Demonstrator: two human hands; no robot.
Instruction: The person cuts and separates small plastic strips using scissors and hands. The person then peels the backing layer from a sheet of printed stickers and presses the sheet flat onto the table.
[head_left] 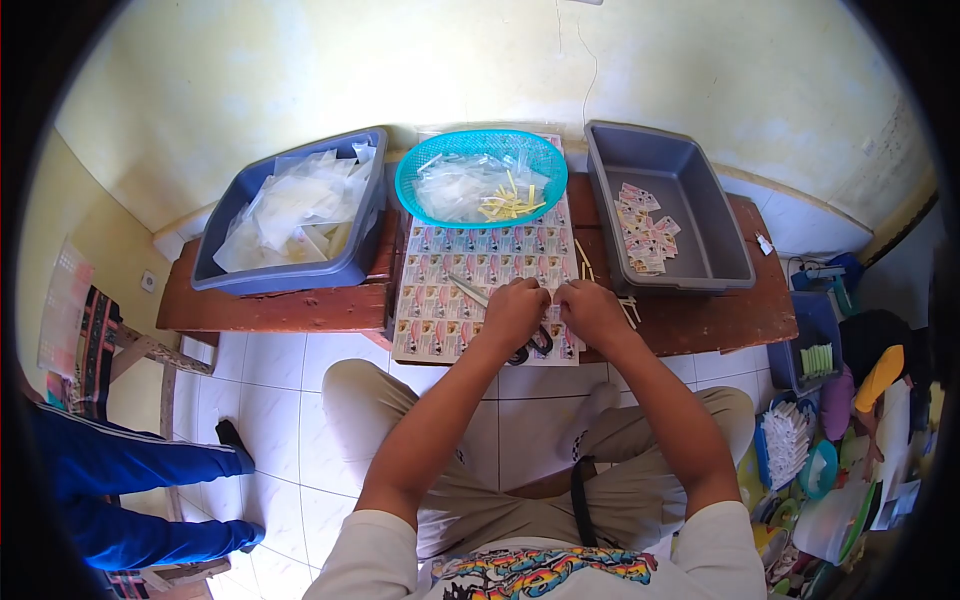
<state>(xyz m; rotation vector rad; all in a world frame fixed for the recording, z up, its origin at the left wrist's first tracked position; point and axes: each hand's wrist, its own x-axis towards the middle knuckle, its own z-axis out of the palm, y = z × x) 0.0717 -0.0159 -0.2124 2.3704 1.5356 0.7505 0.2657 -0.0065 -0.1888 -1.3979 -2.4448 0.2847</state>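
Observation:
My left hand (pixel 515 312) and my right hand (pixel 590 310) meet with closed fingers over the right part of a printed sheet (pixel 430 285). Whatever they pinch is too small or hidden to make out. Scissors (pixel 468 290) lie on the sheet under my left hand, the blades pointing up and left and the black handles showing near the front edge. Small pictures and text repeat in rows across the sheet. At its far end a turquoise basket (pixel 405 190) holds clear plastic pieces and yellow strips (pixel 513 203).
A grey tub (pixel 290 278) of plastic bags stands left on the wooden bench (pixel 270 310). Another grey tub (pixel 700 230) with printed cards (pixel 645 235) stands right. Thin strips lie beside the sheet. People sit or stand nearby, with blue trousers (pixel 140 460) at left and a yellow sleeve (pixel 880 375) at right.

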